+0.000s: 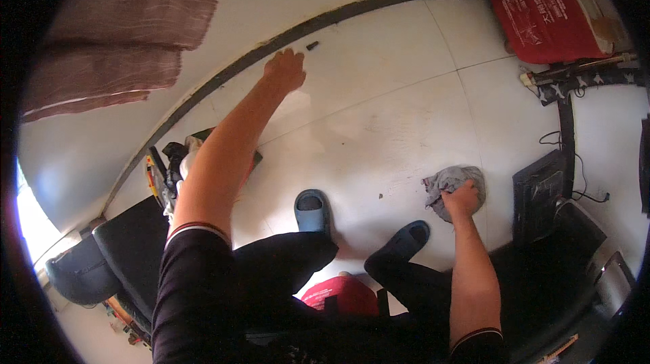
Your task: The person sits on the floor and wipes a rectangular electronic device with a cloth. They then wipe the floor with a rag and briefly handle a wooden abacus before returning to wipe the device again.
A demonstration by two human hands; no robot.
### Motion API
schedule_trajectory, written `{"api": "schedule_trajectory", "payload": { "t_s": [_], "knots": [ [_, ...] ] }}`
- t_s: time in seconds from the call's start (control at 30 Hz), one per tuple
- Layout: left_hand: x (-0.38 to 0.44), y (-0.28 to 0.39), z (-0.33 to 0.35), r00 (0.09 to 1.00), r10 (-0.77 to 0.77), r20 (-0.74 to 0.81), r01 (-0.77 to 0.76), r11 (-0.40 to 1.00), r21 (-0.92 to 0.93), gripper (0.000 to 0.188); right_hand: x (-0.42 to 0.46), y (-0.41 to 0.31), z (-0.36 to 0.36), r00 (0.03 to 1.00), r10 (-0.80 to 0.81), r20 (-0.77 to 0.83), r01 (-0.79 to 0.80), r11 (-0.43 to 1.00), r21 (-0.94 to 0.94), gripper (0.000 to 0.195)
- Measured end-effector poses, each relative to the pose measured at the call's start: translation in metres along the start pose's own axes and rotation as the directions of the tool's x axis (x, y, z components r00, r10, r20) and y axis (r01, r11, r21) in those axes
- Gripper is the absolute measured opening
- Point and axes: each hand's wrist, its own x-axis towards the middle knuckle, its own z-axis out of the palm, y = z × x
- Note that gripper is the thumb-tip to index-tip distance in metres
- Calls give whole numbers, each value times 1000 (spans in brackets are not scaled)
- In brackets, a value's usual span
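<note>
My left hand (286,70) reaches far forward over the pale tiled floor (376,110), near the dark baseboard; its fingers point down and away, and whether they hold anything is hidden. Just beyond its fingertips lies a small dark object (312,46). On the right, my right hand (463,198) grips a crumpled grey cloth (452,178) against the floor. A small dark bit (381,196) and faint smudges mark the tiles between my arms and ahead.
Blue slippers (311,211) are on my feet. A red bag (553,13) stands at the upper right, above a dark metal frame (566,125) with cables. Brownish fabric (132,23) hangs at the upper left. A black padded seat (129,247) and bagged items (177,161) sit on the left.
</note>
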Motion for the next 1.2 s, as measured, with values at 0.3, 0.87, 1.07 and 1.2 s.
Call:
{"api": "schedule_trajectory", "payload": {
  "t_s": [0.3, 0.87, 1.07, 1.2],
  "knots": [
    [82, 1, 86, 961, -69, -267, -6, 963, -269, 51, 2, -11, -2, 999, -32, 41, 32, 999, 0, 81],
    [-60, -32, 60, 968, 33, -249, -75, 984, -164, 44, -6, -3, 20, 997, -38, -61, 40, 999, 25, 76],
    [1, 33, 70, 956, -40, -291, -47, 957, -286, 51, -4, -3, 22, 992, -76, -105, 80, 996, 36, 71],
    [16, 38, 81, 980, -99, -170, 58, 972, -228, 40, 1, -10, 17, 993, -66, -96, 70, 996, 46, 69]
  ]
}}
